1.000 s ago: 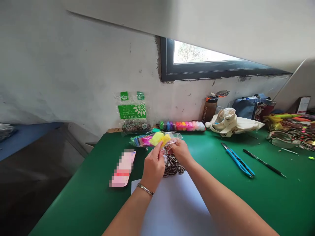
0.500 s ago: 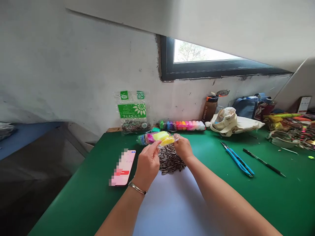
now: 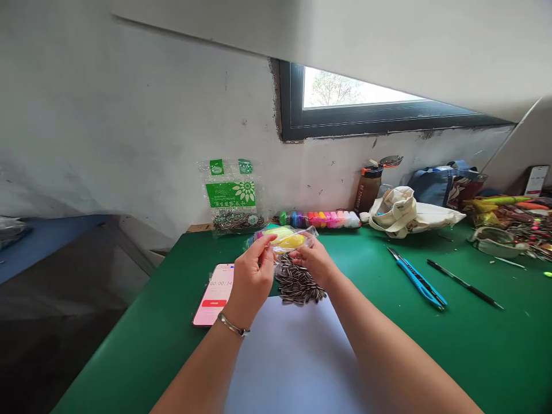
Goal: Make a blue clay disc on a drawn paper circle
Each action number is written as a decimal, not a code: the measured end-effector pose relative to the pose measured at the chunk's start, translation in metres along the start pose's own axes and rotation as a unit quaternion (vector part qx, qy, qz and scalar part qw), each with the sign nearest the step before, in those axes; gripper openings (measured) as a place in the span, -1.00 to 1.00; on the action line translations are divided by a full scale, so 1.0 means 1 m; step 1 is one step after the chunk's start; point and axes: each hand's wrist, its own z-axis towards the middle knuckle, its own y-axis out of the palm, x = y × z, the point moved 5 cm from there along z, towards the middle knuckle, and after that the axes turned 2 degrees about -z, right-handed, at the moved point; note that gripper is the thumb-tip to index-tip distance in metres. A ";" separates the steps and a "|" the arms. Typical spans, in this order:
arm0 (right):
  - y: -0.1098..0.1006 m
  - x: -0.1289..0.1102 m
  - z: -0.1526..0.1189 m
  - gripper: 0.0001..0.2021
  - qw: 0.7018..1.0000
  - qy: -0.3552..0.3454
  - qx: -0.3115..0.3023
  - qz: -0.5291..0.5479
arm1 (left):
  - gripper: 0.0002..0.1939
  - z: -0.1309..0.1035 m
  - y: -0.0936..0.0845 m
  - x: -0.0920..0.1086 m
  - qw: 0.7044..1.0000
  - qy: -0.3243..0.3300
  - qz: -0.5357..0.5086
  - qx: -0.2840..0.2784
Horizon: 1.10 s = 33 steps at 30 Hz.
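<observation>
A clear plastic bag of colourful modelling clay (image 3: 290, 239) is held up between my two hands, with yellow lumps showing at its near end. My left hand (image 3: 255, 270) pinches the bag's near left side between thumb and fingers. At the other end, my right hand (image 3: 317, 261) grips the bag's right edge. Just below lies a heap of striped sunflower seeds (image 3: 299, 283), partly hidden by my hands. The seeds rest at the far end of a white sheet of paper (image 3: 293, 356).
A phone (image 3: 213, 296) showing a timer lies left of my hands. Behind are a seed bag (image 3: 233, 198) and a row of coloured clay packs (image 3: 321, 219). To the right lie a blue utility knife (image 3: 418, 279), a pen (image 3: 463, 283) and a cloth bag (image 3: 401, 215).
My left hand has shifted slightly left and its grip on the bag has changed. The fingers of my right hand have spread a little below the bag. More of the phone screen shows.
</observation>
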 end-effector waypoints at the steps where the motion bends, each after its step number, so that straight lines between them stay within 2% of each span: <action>1: 0.004 0.003 -0.002 -0.59 0.999 0.009 -0.008 0.036 | -0.73 0.001 0.003 0.000 1.000 -0.001 -0.009 -0.006; 5: 0.017 0.013 -0.011 -0.64 0.988 0.031 -0.028 0.147 | -0.71 -0.001 0.018 0.003 0.999 -0.004 -0.040 -0.028; 8: 0.021 0.013 -0.016 -0.64 0.979 0.033 -0.022 0.200 | -0.66 -0.008 0.026 0.005 0.994 -0.014 -0.080 -0.071; 10: 0.019 0.011 -0.019 -0.64 0.974 0.044 -0.014 0.224 | -0.55 -0.014 0.025 0.005 0.988 -0.011 -0.113 -0.103; 12: 0.015 0.009 -0.021 -0.64 0.969 0.056 0.001 0.242 | -0.44 -0.020 0.020 0.001 0.987 0.008 -0.119 -0.104; 15: 0.008 0.009 -0.025 -0.63 0.963 0.062 0.030 0.261 | -0.25 -0.028 0.015 -0.011 0.995 0.055 0.000 -0.081; 17: 0.007 0.011 -0.030 -0.63 0.960 0.068 0.045 0.270 | -0.12 -0.031 0.022 -0.020 0.987 0.080 0.104 -0.094; 19: 0.011 0.011 -0.034 -0.64 0.958 0.065 0.042 0.276 | -0.09 -0.031 0.032 -0.024 0.975 0.111 0.167 -0.095; 22: 0.022 0.007 -0.039 -0.64 0.958 0.033 0.009 0.283 | -0.14 -0.024 0.047 -0.025 0.961 0.145 0.227 -0.069; 24: 0.025 0.005 -0.041 -0.61 0.960 0.014 0.000 0.281 | -0.28 -0.016 0.052 -0.023 0.955 0.159 0.245 -0.050; 27: 0.021 0.005 -0.040 -0.56 0.962 0.013 0.009 0.274 | -0.43 -0.005 0.051 -0.017 0.952 0.177 0.246 -0.047; 33: 0.002 -0.004 -0.035 -0.61 0.956 -0.020 0.040 0.289 | -0.47 0.012 0.042 -0.003 0.934 0.228 0.262 -0.086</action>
